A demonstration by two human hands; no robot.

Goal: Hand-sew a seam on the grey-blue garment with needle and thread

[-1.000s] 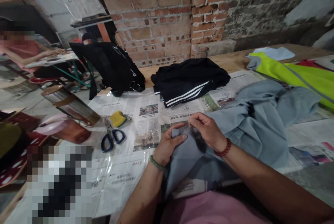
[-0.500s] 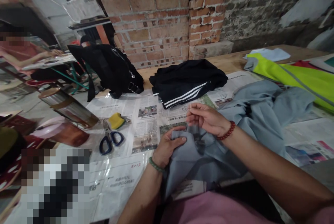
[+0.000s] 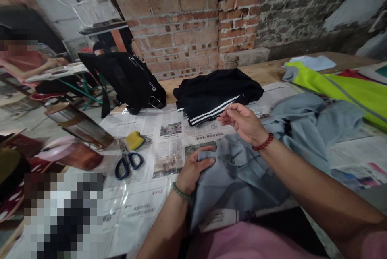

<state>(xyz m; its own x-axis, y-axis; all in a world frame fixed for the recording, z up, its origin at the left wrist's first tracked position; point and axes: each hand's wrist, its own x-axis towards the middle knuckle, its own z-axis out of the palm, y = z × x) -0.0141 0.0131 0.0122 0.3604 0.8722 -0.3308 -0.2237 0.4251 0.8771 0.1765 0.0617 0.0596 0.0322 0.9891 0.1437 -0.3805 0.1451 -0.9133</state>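
Note:
Grey cloth point(image 3: 242, 182) lies bunched in front of me and spreads to the right. My left hand point(image 3: 195, 166) is closed on its near left edge, thumb on top and fingers beneath. Above the cloth, my right hand point(image 3: 240, 120) is raised in a pinch on a sewing needle point(image 3: 231, 106), of which only a thin pale sliver shows at the fingertips. Any thread is too fine to make out. Left of my left hand lie scissors point(image 3: 128, 162) with dark blue handles, beside a small yellow and green pouch-like thing point(image 3: 134, 140).
Newspaper under clear plastic point(image 3: 136, 198) covers the table. Behind my hands sit folded black striped clothing point(image 3: 217, 94) and a black bag point(image 3: 127, 81). A steel flask point(image 3: 80, 124) and reddish container point(image 3: 75, 152) stand left; a yellow vest point(image 3: 341, 90) lies right. A person point(image 3: 24, 61) sits far left.
My right hand has risen away from the cloth, up and slightly right, still pinching the needle. My left hand keeps its hold on the cloth edge in almost the same place.

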